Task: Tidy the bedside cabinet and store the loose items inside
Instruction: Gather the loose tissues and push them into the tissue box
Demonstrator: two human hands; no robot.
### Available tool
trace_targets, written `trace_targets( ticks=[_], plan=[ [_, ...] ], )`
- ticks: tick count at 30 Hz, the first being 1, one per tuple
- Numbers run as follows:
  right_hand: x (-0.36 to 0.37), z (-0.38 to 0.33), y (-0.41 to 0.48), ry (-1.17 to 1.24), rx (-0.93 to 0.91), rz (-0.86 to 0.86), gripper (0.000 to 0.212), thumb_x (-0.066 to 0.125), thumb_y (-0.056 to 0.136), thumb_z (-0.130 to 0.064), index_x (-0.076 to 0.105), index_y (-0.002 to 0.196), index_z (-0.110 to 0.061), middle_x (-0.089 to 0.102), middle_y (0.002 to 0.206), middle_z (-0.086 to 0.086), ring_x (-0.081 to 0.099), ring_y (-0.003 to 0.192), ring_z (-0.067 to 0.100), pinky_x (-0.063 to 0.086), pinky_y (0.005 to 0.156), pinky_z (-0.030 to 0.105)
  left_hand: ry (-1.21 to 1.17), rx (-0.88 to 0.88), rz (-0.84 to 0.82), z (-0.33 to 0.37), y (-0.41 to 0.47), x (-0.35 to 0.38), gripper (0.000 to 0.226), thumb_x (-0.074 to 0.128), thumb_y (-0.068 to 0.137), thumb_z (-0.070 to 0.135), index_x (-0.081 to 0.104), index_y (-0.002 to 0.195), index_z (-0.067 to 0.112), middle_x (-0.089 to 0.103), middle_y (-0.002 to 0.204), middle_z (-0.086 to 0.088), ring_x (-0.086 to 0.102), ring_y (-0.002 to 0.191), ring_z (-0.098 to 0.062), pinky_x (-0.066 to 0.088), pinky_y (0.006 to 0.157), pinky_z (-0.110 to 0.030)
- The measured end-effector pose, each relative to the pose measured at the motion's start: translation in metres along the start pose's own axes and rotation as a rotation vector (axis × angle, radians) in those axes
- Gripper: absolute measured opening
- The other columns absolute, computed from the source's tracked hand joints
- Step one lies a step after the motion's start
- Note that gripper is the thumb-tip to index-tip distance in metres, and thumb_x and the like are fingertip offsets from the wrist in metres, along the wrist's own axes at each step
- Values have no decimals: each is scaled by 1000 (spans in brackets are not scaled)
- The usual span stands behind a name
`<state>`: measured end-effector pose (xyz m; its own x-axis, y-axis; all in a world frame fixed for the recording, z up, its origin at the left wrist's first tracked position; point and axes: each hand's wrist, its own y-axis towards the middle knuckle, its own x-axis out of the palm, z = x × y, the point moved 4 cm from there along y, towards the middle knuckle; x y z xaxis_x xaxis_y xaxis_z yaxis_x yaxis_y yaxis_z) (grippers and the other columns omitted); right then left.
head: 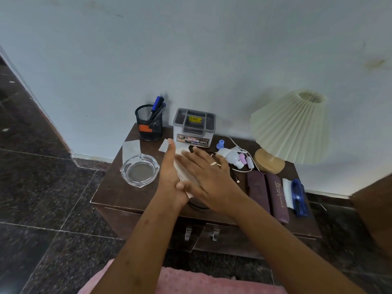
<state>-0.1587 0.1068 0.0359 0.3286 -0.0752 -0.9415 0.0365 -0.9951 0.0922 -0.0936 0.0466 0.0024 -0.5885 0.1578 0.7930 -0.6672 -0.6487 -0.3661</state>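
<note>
Head view: one picture, looking down at the bedside cabinet [112, 187].
Stack of papers: a pale stack [185, 176] lies at the middle of the cabinet top, between the two hands.
Left hand: the left hand [169, 177] stands on its edge against the left side of the stack, with straight fingers pointing to the far side; it grips nothing.
Right hand: the right hand [212, 179] lies flat on top of the stack, fingers straight and spread, a ring on one finger; it also grips nothing.
Left of the hands: a glass ashtray [140, 170] near the left edge, with a loose paper sheet [131, 147] just behind it.
Far side: a black mesh pen holder [150, 124] with pens, and a grey box [194, 128] beside it, against the wall.
Right of the hands: small white and pink bottles [233, 158], a white cable [237, 145], a pleated lamp [290, 128], two purple glasses cases [267, 194] side by side, and blue glasses [299, 198] at the right edge.
Cabinet front: two doors with metal handles [188, 234].
</note>
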Motion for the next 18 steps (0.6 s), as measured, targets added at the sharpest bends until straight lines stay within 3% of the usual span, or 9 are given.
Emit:
trace_targets(
  ticks=[2,3,7,9,11,12,15,18],
  plan=[
    [1,0,-3,-39,38,37,69,6,87,-67,19,147,-37,20,157,-11,3,146,9,2,115,56,3,-36,-36,-5,-1,5,57,54,78,62,79,76,10,75,81,-8,73,78,-23,59,65,-36],
    [1,1,-4,-22,59,37,68,6,88,-66,21,147,-36,19,157,-11,2,146,9,2,115,56,5,-52,-44,-6,-2,6,54,54,81,58,79,78,9,75,81,-8,73,77,-23,59,65,-36],
    [-4,12,-11,283,184,47,56,23,93,-59,35,143,-35,23,155,-13,6,145,7,3,116,49,34,-103,-60,-11,-4,11,36,50,92,38,64,104,8,73,87,-11,72,78,-26,59,66,-37],
    [-21,26,-16,442,245,134,43,34,98,-48,52,133,-29,41,146,-7,27,137,8,18,115,35,30,-112,-40,-18,-6,17,29,46,94,28,64,101,6,74,84,-13,72,76,-27,59,66,-40],
    [-38,47,-25,506,270,169,35,41,100,-32,64,120,-16,59,124,-3,48,114,2,32,98,8,-6,-107,-7,-26,-9,24,28,42,94,17,62,103,1,71,91,-16,68,91,-29,53,85,-46],
    [-46,62,-32,485,321,157,31,45,99,-28,66,116,-12,61,114,-5,52,106,2,34,88,3,-12,-104,12,-30,-11,28,28,40,92,12,61,104,-1,70,94,-16,64,99,-29,48,94,-48],
    [-52,125,-71,451,667,95,31,51,95,-34,65,117,-17,61,115,-4,53,106,9,35,86,20,13,-104,53,-47,-14,38,29,35,88,4,60,102,-1,72,88,-13,63,92,-25,49,88,-43],
    [-49,183,-115,334,976,137,28,52,94,-26,65,114,-10,62,121,8,55,102,20,39,85,30,50,-129,91,-68,-15,46,32,34,88,4,54,114,3,67,98,-14,62,86,-25,49,84,-43]
  ],
)
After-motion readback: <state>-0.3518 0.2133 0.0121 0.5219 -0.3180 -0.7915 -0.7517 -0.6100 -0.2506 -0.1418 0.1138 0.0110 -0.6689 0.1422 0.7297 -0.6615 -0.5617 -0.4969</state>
